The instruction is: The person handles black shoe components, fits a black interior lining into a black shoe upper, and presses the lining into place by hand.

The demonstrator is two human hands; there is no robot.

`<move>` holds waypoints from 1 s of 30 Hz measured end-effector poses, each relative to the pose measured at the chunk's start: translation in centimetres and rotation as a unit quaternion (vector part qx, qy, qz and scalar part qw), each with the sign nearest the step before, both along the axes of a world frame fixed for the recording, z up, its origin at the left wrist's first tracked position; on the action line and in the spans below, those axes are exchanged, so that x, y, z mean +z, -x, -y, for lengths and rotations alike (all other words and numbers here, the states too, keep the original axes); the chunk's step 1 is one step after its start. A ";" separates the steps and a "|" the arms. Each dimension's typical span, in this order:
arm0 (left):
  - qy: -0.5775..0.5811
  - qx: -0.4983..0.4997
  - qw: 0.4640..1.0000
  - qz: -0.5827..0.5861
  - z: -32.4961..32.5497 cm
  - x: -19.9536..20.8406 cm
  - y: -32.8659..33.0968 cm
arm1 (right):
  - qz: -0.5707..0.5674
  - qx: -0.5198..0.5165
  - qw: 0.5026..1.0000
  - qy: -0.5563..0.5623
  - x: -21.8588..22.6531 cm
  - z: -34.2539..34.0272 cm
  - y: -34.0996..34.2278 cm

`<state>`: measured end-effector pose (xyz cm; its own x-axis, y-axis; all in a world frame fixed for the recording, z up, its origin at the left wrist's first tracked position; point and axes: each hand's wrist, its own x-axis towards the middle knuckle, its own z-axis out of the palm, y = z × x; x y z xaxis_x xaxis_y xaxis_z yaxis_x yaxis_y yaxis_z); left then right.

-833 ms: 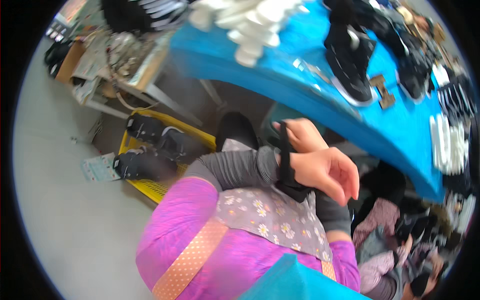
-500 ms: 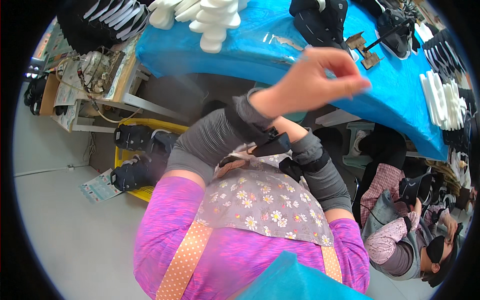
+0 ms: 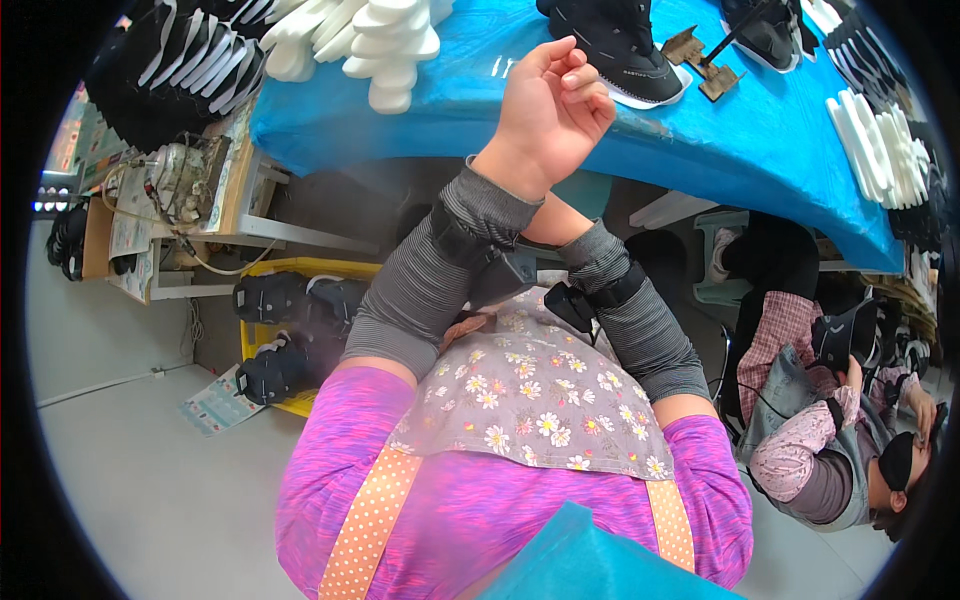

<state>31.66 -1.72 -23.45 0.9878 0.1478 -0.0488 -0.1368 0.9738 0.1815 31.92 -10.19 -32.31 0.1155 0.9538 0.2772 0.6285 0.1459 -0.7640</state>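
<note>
My left hand point(image 3: 552, 118) is raised over the near edge of the blue-covered table point(image 3: 470, 95). Its palm faces up toward me, fingers loosely bent and slightly apart, with nothing in them. Just beyond the fingertips stands a black shoe point(image 3: 612, 42) with a white sole, which the hand does not clearly touch. My right forearm point(image 3: 635, 310) crosses under the left one; only a bit of my right wrist shows, and the hand's fingers are hidden behind my left wrist. Both forearms wear grey striped sleeves with black strapped-on devices.
White foam-like soles point(image 3: 392, 45) are piled at the table's far left, more white soles point(image 3: 878, 150) at the right. A rusty metal stand point(image 3: 702, 65) is beside the shoe. Black shoes fill a yellow crate point(image 3: 248, 345) at lower left. A co-worker point(image 3: 815, 455) sits at right, holding a black shoe.
My left hand has moved left and turned, from a thumb-and-finger curl to palm up. The view has shifted slightly, and the black shoe's white sole shows more.
</note>
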 end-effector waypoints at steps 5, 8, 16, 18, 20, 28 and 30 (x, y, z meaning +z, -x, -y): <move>-0.212 0.092 0.973 -0.016 0.8 -0.7 -0.4 | -0.094 -0.019 0.993 -0.066 -3.6 -0.3 -0.8; -0.472 0.263 0.838 -0.076 -2.4 -2.7 -1.0 | -0.268 -0.155 0.945 0.106 -0.8 1.5 -2.3; -0.679 0.289 0.660 -0.140 -3.2 -5.2 -2.5 | 0.035 -0.217 0.950 -0.221 3.4 1.4 1.4; -0.688 0.301 0.636 -0.176 -3.3 -6.3 -3.0 | 0.074 -0.216 0.947 -0.227 3.1 1.5 1.0; -0.692 0.300 0.629 -0.191 -3.5 -7.4 -3.0 | 0.110 -0.210 0.943 -0.233 2.9 1.6 0.1; -0.512 0.212 0.806 -0.210 -3.2 -6.1 -2.7 | -0.170 -0.280 0.929 -0.171 1.3 2.6 -3.1; -0.327 0.230 0.888 -0.228 -3.7 -5.4 -2.1 | -0.222 -0.228 0.937 -0.142 0.5 2.9 -2.7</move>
<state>33.79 2.02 -28.82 0.7148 0.6749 -0.1832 -0.2594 0.4992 0.8268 34.66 -13.12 -31.80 0.6572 0.6724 0.3404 0.3042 0.1766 -0.9361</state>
